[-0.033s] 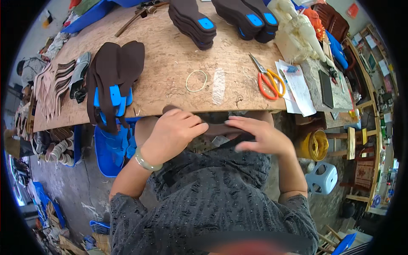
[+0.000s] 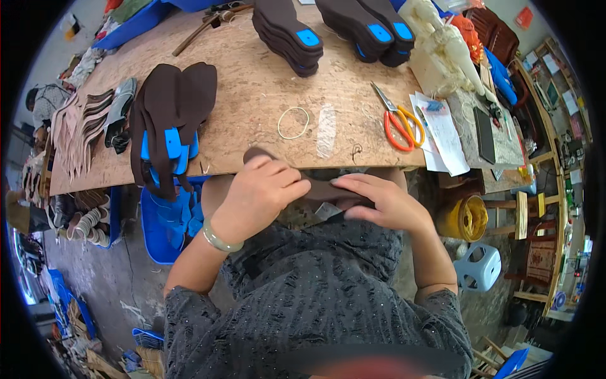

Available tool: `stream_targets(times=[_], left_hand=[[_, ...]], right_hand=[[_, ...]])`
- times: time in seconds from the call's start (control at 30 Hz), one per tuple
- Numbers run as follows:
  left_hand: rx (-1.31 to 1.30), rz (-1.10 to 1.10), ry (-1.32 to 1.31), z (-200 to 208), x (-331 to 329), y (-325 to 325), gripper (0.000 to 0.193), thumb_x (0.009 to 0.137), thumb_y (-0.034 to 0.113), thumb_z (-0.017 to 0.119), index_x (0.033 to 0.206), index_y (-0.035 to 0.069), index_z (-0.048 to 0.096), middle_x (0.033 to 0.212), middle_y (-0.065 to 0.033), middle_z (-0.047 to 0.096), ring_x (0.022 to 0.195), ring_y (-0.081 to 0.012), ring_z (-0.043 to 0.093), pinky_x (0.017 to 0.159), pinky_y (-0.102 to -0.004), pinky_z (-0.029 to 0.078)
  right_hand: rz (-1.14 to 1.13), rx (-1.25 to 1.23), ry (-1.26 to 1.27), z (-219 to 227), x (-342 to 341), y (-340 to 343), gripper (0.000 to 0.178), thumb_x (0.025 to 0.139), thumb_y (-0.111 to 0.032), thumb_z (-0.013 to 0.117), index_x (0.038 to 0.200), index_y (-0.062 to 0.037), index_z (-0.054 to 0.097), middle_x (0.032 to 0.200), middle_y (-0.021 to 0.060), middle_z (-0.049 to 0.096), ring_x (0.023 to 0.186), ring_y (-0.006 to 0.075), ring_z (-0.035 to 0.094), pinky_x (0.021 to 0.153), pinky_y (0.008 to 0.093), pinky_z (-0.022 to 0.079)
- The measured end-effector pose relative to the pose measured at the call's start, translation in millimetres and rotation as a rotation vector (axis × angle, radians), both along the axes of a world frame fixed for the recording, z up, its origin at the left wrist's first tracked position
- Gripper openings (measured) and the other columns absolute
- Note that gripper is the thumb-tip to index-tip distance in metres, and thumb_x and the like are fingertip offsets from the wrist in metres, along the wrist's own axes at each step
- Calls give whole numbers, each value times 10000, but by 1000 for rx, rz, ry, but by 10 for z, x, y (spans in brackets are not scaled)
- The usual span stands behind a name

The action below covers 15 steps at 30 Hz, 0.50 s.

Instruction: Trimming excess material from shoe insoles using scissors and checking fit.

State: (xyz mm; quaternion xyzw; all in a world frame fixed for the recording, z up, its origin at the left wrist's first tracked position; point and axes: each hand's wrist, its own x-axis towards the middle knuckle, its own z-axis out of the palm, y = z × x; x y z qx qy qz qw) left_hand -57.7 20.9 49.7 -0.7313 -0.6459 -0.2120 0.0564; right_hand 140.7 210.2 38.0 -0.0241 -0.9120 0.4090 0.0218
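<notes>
At the table's near edge I hold a dark brown insole (image 2: pixel 323 191) over my lap. My left hand (image 2: pixel 262 194) is closed round one end, whose rounded tip pokes out past the fingers. At the other end my right hand (image 2: pixel 392 203) grips it, thumb below and fingers on top; that end is mostly covered. Similar brown insoles (image 2: pixel 177 95) with blue heel patches lie in a loose pile at the left. Neat stacks of them stand at the back, one in the middle (image 2: pixel 278 31) and others to its right (image 2: pixel 353 22).
On the wooden table (image 2: pixel 246 95) lie a rubber band (image 2: pixel 293 123), a whitish strip (image 2: pixel 326 131), orange-handled scissors (image 2: pixel 399 123), papers (image 2: pixel 442 136) and a hammer (image 2: pixel 199 33). A blue bin (image 2: pixel 158 246) holds blue scraps below left. A yellow bucket (image 2: pixel 467 218) and blue stool (image 2: pixel 478 265) stand right.
My right hand's fingers and thumb have drawn closer round the insole, and the hand has shifted slightly left. The left hand keeps its hold. The whole view has shifted slightly.
</notes>
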Motion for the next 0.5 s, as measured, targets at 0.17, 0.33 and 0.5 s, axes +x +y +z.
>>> stream_targets(times=[0.17,0.33,0.5], left_hand=[[517,349,118,-33,-223,-24,507,634,29,712,1129,71,610,1200,-137,544,1117,-318,515,976,-412,369],[402,568,-170,-254,-178,-331,561,736,96,727,1249,41,506,1325,-173,449,1239,-364,415,1035,-456,329],[383,723,-110,-422,-360,-702,470,735,114,724,1173,53,568,1250,-146,514,1181,-352,469,996,-454,354]], right_hand=[[-40,15,150,74,-470,462,463,831,-141,626,1282,-72,547,1154,105,590,1095,243,551,969,341,402],[-542,329,529,215,-1955,830,465,834,-336,651,1236,-115,571,1022,195,565,981,361,567,841,426,463],[-761,722,345,213,-3045,1199,546,820,-507,631,1219,-140,566,1111,224,569,1022,386,579,844,468,491]])
